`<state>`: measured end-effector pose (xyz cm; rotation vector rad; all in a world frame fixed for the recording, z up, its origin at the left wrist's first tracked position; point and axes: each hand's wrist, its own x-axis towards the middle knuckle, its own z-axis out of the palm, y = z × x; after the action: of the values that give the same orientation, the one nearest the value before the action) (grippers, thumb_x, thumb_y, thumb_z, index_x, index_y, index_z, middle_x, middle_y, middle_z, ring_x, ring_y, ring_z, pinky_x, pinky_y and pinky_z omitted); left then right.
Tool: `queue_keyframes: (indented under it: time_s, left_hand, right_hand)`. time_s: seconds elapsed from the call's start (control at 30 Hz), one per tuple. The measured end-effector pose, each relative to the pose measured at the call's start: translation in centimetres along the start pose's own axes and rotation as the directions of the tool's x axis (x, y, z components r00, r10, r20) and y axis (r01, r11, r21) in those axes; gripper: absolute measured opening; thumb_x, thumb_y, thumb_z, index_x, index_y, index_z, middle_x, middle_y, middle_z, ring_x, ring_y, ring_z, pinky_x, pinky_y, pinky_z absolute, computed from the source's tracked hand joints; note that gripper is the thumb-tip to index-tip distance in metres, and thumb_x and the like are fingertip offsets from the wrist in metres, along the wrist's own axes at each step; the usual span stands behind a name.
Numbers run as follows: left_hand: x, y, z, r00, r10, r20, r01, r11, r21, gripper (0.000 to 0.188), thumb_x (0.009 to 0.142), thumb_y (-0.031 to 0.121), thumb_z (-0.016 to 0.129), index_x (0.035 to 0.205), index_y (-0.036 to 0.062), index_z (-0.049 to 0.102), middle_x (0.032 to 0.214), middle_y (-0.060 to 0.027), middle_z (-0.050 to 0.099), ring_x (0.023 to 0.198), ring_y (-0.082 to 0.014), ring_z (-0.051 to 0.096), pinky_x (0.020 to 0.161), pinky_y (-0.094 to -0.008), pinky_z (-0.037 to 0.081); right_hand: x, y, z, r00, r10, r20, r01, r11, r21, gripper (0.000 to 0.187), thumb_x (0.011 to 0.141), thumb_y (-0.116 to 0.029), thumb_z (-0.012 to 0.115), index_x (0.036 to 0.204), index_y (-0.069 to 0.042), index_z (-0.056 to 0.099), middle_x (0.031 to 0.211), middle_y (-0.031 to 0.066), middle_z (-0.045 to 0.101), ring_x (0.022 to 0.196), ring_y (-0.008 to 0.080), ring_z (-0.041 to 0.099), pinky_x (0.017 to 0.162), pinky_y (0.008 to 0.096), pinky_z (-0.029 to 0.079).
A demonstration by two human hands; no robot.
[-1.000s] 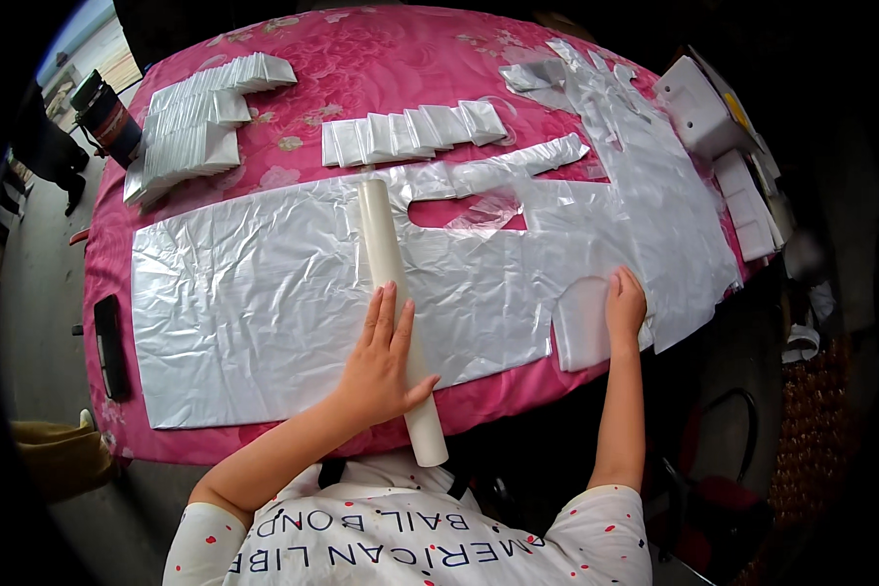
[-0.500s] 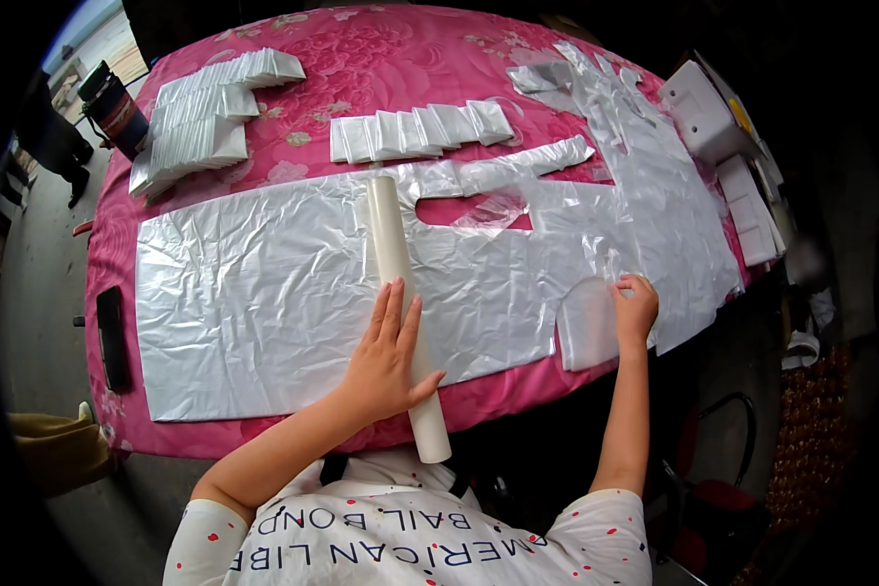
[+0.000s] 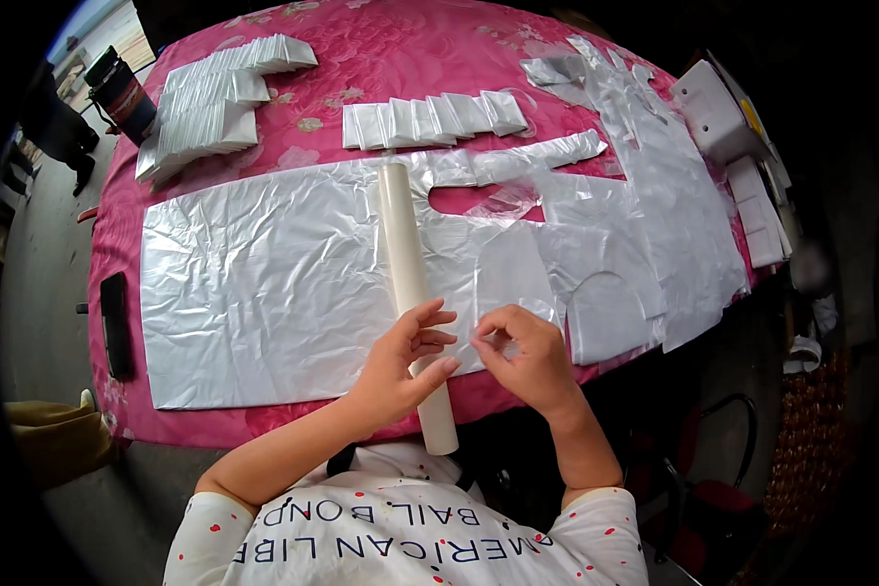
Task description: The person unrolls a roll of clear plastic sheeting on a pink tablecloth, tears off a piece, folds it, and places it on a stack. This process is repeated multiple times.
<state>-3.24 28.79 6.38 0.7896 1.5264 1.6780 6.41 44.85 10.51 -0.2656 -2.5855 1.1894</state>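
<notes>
A long off-white tube lies across a large, wrinkled silvery-white plastic bag spread on the table. My left hand is over the tube's near half, fingers loosely curled and apart, holding nothing. Close to its right, my right hand pinches the near corner of a thin translucent plastic sheet. That sheet overlaps the big bag just right of the tube. Farther right rests another translucent piece with a rounded top, among more loose plastic sheets.
Folded white packets stand in rows at the far left, with a shorter row at centre back. A dark jar and a black phone-like object lie along the left edge. White boxes line the right side of the pink tablecloth.
My right hand has moved left toward the tube, drawing a translucent sheet with it. My left hand has lifted off the tube and its fingers have curled.
</notes>
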Motion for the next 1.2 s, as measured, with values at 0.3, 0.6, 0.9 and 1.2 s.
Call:
queue_keyframes:
  time_s: [0.3,0.6,0.9,1.2]
  left_hand:
    - [-1.5,-0.9,-8.2,0.873,-0.482,-0.079,0.411,0.812,-0.415,0.009,0.086,0.009,0.059,0.09,0.0015,0.06,0.081,-0.004,0.063,0.069,-0.0101,0.06,0.064,-0.0247,0.051]
    - [-4.8,-0.2,-12.6,0.887,-0.457,-0.064,0.422,0.859,-0.289,0.011,0.082,0.01,0.066,0.085,0.0011,0.061,0.08,-0.0042,0.064,0.07,-0.0082,0.06,0.065,-0.0212,0.048]
    - [-4.2,-0.7,-8.8,0.939,-0.335,-0.077,0.297,0.905,-0.305,0.01,0.081,0.006,0.066,0.081,0.0,0.058,0.079,-0.0063,0.064,0.072,-0.0106,0.062,0.067,-0.024,0.05]
    - [-4.4,-1.0,-11.9,0.817,-0.565,-0.114,0.504,0.797,-0.333,0.015,0.085,0.022,0.064,0.087,0.0086,0.058,0.08,-0.001,0.062,0.075,-0.0104,0.062,0.067,-0.0275,0.049]
  right_hand:
    - [-2.4,-3.0,4.9,0.982,-0.177,-0.068,0.181,0.982,0.053,0.024,0.073,-0.02,0.072,0.08,-0.005,0.056,0.078,0.007,0.058,0.065,0.0248,0.057,0.056,0.0339,0.046]
    - [-3.9,-4.1,7.7,0.992,-0.095,-0.084,0.087,0.992,-0.087,0.03,0.071,-0.028,0.074,0.076,-0.006,0.055,0.078,0.0069,0.059,0.067,0.0229,0.057,0.054,0.0327,0.044]
    - [-0.4,-4.4,9.4,0.921,0.262,0.287,-0.353,0.873,0.336,0.017,0.08,-0.015,0.066,0.085,-0.001,0.059,0.074,0.0069,0.062,0.062,0.0154,0.06,0.055,0.0266,0.047]
    - [-3.4,12.5,-7.6,0.769,0.638,-0.031,-0.494,0.625,0.605,0.01,0.083,-0.012,0.063,0.089,-0.007,0.058,0.074,0.0007,0.058,0.058,0.0083,0.052,0.051,0.0217,0.042]
